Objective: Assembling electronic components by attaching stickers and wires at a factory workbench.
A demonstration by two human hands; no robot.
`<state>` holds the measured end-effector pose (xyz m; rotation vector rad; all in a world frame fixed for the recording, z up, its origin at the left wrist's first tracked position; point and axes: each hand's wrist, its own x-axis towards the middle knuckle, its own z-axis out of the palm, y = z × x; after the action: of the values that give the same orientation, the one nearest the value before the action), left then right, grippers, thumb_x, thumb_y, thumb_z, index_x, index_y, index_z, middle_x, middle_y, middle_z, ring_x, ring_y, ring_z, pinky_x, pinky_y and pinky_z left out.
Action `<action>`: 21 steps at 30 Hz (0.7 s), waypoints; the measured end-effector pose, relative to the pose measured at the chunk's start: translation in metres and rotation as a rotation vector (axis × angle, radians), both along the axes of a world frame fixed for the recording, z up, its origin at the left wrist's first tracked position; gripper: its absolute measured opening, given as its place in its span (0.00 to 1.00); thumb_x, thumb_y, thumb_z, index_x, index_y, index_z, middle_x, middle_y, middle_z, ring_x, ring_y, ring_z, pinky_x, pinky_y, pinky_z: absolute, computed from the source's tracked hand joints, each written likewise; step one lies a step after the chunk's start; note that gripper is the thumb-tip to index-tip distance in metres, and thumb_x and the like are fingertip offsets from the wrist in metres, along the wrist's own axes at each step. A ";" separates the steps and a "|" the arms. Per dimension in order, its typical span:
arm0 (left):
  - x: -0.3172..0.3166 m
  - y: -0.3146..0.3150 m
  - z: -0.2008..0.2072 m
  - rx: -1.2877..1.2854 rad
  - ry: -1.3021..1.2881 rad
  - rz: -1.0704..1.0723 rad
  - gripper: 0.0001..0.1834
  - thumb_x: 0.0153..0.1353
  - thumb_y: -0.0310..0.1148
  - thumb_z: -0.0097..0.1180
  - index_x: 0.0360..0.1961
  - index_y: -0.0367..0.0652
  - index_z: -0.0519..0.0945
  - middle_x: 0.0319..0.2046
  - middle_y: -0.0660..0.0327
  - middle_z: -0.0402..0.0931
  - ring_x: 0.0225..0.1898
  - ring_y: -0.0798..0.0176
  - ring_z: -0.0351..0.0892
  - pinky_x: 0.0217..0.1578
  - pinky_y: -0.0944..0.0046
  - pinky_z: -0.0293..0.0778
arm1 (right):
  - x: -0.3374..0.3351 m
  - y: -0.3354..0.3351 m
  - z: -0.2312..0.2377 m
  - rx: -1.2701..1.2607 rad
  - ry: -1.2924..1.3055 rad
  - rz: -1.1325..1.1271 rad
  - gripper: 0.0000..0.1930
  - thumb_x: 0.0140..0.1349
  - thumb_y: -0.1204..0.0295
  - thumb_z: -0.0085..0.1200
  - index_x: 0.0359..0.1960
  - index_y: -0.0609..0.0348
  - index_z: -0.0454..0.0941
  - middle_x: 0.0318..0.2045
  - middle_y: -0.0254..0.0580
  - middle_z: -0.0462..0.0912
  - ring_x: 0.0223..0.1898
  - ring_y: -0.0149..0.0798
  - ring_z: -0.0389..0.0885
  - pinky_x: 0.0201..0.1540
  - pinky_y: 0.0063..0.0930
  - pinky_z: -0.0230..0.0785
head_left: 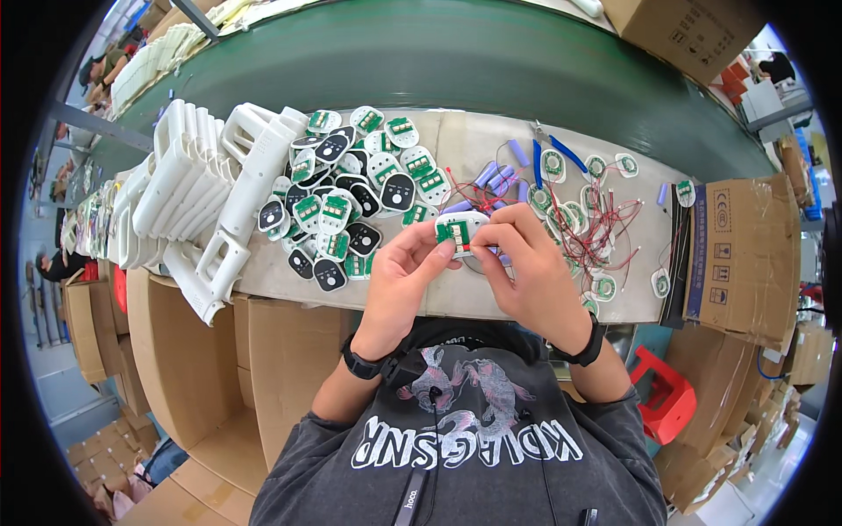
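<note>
As both hands [399,282] [532,272] hold rounded wht panel [472,221], flat grn PCB [448,232] shows.

Left hand [403,276] holds panel [458,236] (green-and-white) — right hand [524,263] touches it.

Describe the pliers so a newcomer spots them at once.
Start at the green conveyor belt, then drop to the beige table below. On the table's far side, just right of the clustered purple batteries, lie the pliers. Their spread blue handles set them apart from the red wires.

Green belt [421,70] beyond table [467,136]; red stool [681,408] at right.
</note>
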<state>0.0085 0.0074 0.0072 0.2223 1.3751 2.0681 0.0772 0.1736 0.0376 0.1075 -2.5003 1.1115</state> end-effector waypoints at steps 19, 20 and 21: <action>0.007 0.006 -0.001 -0.071 0.221 0.077 0.18 0.62 0.17 0.55 0.54 0.31 0.74 0.44 0.55 0.81 0.44 0.65 0.81 0.48 0.64 0.78 | 0.002 -0.005 -0.004 0.021 0.054 -0.119 0.08 0.55 0.84 0.56 0.36 0.63 0.72 0.37 0.46 0.70 0.34 0.49 0.75 0.32 0.36 0.68; 0.007 0.007 -0.001 -0.074 0.223 0.074 0.18 0.62 0.17 0.55 0.54 0.31 0.74 0.44 0.55 0.81 0.44 0.65 0.81 0.48 0.64 0.78 | 0.002 -0.005 -0.004 0.018 0.055 -0.122 0.08 0.55 0.84 0.56 0.36 0.63 0.72 0.37 0.46 0.70 0.34 0.49 0.75 0.32 0.36 0.68; 0.008 0.007 0.000 -0.058 0.220 0.088 0.18 0.61 0.16 0.56 0.53 0.30 0.75 0.44 0.56 0.81 0.44 0.67 0.81 0.47 0.67 0.77 | 0.002 -0.005 -0.004 0.030 0.072 -0.132 0.09 0.55 0.84 0.56 0.36 0.63 0.72 0.37 0.46 0.70 0.34 0.49 0.75 0.32 0.37 0.68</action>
<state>0.0160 0.0149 0.0070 0.3806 1.6000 2.1217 0.0793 0.1686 0.0337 -0.0093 -2.4220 0.9997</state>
